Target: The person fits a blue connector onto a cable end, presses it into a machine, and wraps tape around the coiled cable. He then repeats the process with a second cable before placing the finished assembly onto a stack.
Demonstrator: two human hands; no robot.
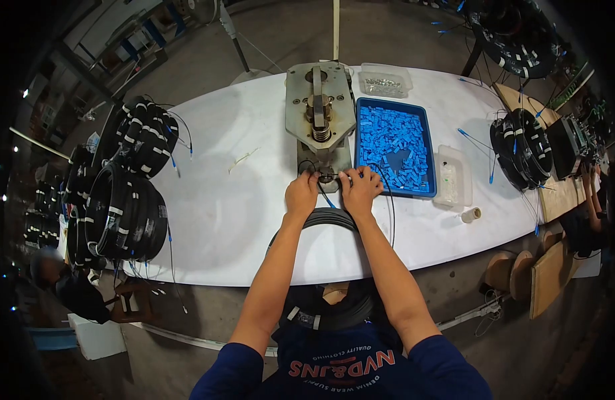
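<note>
Both my hands are at the base of a metal bench press (299, 110), with a thin black cable (391, 217) running between them under the ram. My left hand (301, 197) pinches the cable on the left side of the press. On the right side my right hand (361, 193) has its fingers closed on the same cable. A short lead with a blue tip (329, 201) hangs down between the hands. Just below them, a coil of black cable (327, 217) lies at the table's front edge against my body. My fingers partly hide the spot under the ram.
Right of the press stands a blue tray (429, 143) of small blue connectors. Beyond it is a clear box (407, 87) of small metal parts; another clear container (464, 177) and a small roll (471, 215) sit nearer. Cable coils (131, 213) line the left, more coils (521, 150) the right.
</note>
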